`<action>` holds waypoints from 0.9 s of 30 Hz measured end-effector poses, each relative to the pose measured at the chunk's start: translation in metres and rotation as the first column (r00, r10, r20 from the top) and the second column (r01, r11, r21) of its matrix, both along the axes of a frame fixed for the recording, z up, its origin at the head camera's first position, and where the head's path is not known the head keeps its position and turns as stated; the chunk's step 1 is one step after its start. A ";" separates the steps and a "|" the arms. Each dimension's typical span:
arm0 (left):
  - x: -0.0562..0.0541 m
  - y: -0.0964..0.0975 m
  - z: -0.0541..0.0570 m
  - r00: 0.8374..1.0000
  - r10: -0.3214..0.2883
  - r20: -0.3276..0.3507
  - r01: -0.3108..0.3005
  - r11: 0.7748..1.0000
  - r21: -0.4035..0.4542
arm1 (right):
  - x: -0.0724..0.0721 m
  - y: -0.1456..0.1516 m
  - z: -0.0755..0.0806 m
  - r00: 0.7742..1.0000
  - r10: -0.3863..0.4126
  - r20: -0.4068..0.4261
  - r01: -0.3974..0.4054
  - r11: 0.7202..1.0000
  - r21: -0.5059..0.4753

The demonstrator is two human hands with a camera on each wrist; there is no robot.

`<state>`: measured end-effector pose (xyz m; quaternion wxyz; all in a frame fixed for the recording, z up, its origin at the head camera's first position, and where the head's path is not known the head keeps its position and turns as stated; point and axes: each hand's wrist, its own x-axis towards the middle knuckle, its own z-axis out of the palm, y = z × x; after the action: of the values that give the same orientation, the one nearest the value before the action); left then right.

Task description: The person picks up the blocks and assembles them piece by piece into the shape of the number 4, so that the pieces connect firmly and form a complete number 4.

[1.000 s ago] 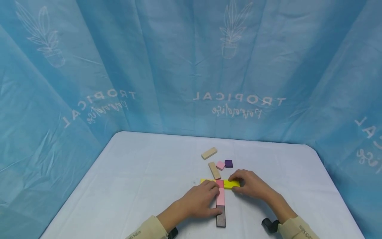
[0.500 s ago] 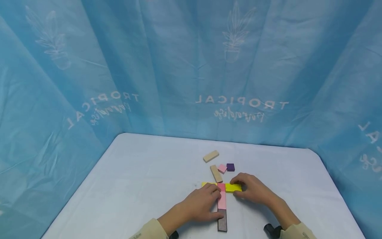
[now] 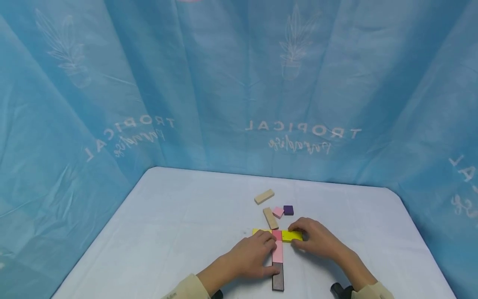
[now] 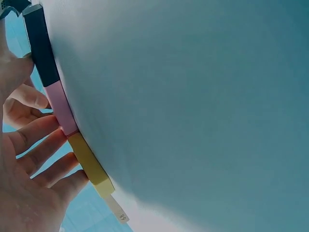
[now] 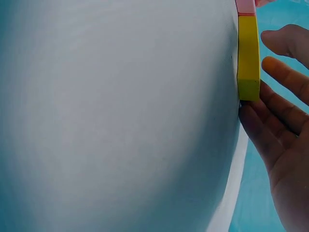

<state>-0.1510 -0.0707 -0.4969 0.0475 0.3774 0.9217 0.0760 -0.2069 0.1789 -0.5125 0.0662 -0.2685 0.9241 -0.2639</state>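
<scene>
Wooden blocks lie in a cross on the white table. A dark block, a light pink block and a reddish-pink block form its upright. The right arm is a yellow block; the left arm is another yellow block, mostly covered by fingers in the head view. My left hand rests spread along the cross, thumb at the dark block, fingertips against the pink and left yellow blocks. With thumb on the near side and fingers on the far side, my right hand holds the right yellow block at its outer end.
Beyond the cross are a plain wood block touching its top, another plain wood block farther back, a small pink block and a small purple block. A blue printed curtain surrounds the white tabletop.
The head view has tilted slightly upward, so everything sits a little lower in it. Both hands keep their places on the blocks, and the cross looks the same.
</scene>
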 end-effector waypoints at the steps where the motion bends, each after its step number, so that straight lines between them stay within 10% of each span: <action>1: 0.000 0.000 0.000 1.000 -0.002 -0.005 0.002 1.000 0.002 | 0.001 0.000 0.000 1.000 -0.006 -0.013 0.006 1.000 0.004; 13: 0.000 -0.001 -0.001 1.000 -0.011 -0.021 0.011 1.000 0.011 | 0.010 -0.004 0.006 0.990 -0.005 -0.140 0.007 1.000 0.013; 27: 0.000 -0.001 -0.002 0.999 -0.017 -0.033 0.017 1.000 0.008 | 0.008 -0.010 0.010 0.994 -0.039 -0.103 0.035 0.998 -0.045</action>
<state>-0.1510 -0.0717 -0.4992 0.0312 0.3866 0.9188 0.0731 -0.1994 0.1688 -0.5029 0.0073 -0.2662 0.9252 -0.2703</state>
